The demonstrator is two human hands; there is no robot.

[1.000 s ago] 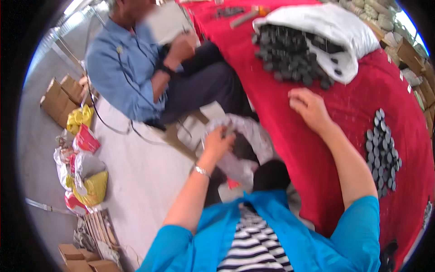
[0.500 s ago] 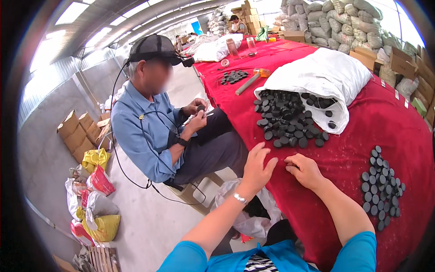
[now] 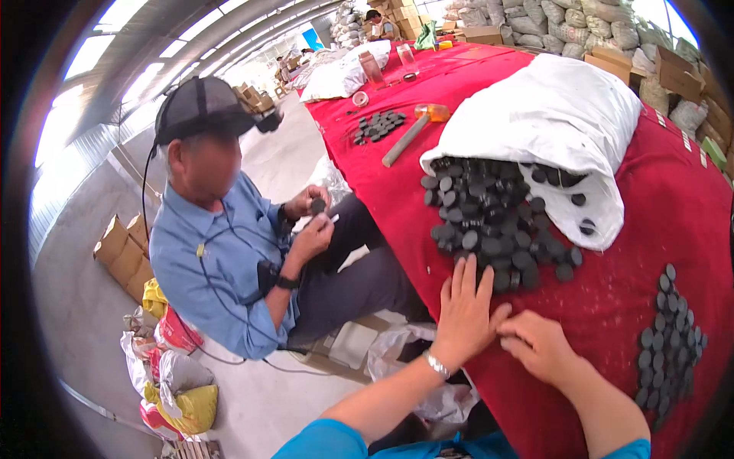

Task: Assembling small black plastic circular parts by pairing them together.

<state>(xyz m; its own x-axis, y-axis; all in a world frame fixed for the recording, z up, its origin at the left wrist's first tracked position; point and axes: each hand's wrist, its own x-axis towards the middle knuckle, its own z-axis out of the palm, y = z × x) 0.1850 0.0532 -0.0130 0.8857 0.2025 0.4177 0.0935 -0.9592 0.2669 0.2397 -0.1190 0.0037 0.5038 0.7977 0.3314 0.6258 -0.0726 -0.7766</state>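
Observation:
A heap of round black discs like caps (image 3: 522,260) spills from the mouth of a white woven sack (image 3: 535,115) onto the red cloth (image 3: 612,291). My left hand (image 3: 468,317) is open, its fingers stretched out to the near edge of the heap and touching or almost touching the closest discs. Just right of it, my right hand (image 3: 541,346) is closed above the cloth, thumb and fingers curled together beside my left thumb. Whatever it may hold is hidden. Another group of black discs (image 3: 669,352) lies spread to the right.
At my left a seated person (image 3: 222,252) holds a black disc (image 3: 318,205) and a white stick-like thing. Farther along the table lie a grey rod (image 3: 405,141), an orange container (image 3: 433,113) and a small disc group (image 3: 378,126). A plastic bag (image 3: 447,402) hangs below the table edge.
My left hand has moved forward to the heap's edge, fingers straightened. My right hand stays closed near it. The view has shifted, and the seated person has the disc turned more toward me.

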